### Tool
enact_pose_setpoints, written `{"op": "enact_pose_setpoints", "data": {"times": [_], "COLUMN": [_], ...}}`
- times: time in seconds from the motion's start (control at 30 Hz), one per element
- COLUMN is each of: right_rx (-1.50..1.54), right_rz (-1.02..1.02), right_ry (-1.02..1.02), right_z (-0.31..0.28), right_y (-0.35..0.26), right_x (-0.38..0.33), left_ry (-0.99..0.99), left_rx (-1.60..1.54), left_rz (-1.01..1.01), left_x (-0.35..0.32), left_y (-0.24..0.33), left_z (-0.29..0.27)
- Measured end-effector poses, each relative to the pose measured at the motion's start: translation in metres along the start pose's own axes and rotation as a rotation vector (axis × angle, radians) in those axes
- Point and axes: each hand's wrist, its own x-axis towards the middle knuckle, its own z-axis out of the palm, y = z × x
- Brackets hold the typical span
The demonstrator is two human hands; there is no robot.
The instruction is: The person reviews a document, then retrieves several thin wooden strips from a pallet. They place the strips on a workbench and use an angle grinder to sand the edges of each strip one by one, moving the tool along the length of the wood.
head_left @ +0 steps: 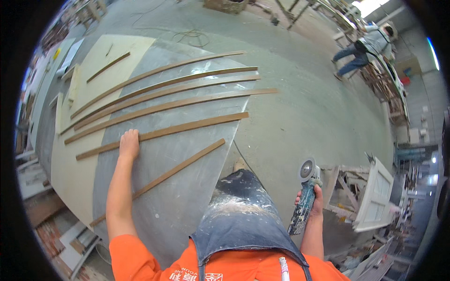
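The left hand lies flat, palm down and fingers spread, on a long wooden strip, the second from the near end of a row of strips; its grip is released, pressing rather than clasping; the strip rests on a grey panel that serves as the desk, with a paler sheet showing under the panel's left edge. The right hand is clenched around the teal body of an angle grinder, held off to the right of the panel, disc end up and away from the wood; the tool hangs over the concrete floor, well apart from every strip.

Further strips lie beyond the held one, roughly parallel and fanning toward the left; one more strip lies nearer, slanting toward the apron that the person wears over an orange shirt.

Judging from this, the step in hand looks like steadying or choosing a strip before working it with the grinder; the tool is not yet brought to the wood. The next move would call for carrying the grinder across to the pinned strip, with the left hand kept clear of the disc's path, and for firm pressure so the thin wood does not skate on the smooth panel.

Another person bends over work far off at the upper right.
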Motion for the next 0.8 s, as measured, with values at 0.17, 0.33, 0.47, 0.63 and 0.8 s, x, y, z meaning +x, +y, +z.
{"op": "enact_pose_setpoints", "data": {"times": [0.17,0.33,0.47,0.63,0.8], "right_rx": [0.075,0.073,0.06,0.095,0.118], "right_rz": [-0.031,-0.018,-0.021,0.04,0.15], "right_ry": [0.134,0.194,0.176,-0.002,-0.148], "right_z": [-0.024,-0.02,-0.027,-0.015,-0.027], "right_y": [0.016,0.015,0.016,0.012,0.015], "right_x": [-0.009,-0.001,0.014,0.004,0.03], "left_ry": [0.115,0.45,0.656,0.74,1.165], "left_rx": [-0.098,-0.182,-0.291,-0.905,-1.495], "left_rz": [0.15,0.275,0.217,-0.044,-0.392], "left_x": [0.033,0.048,0.005,-0.099,-0.176], "left_y": [-0.003,0.011,0.015,-0.044,-0.203], "left_z": [0.004,-0.117,-0.275,-0.445,-0.435]}}
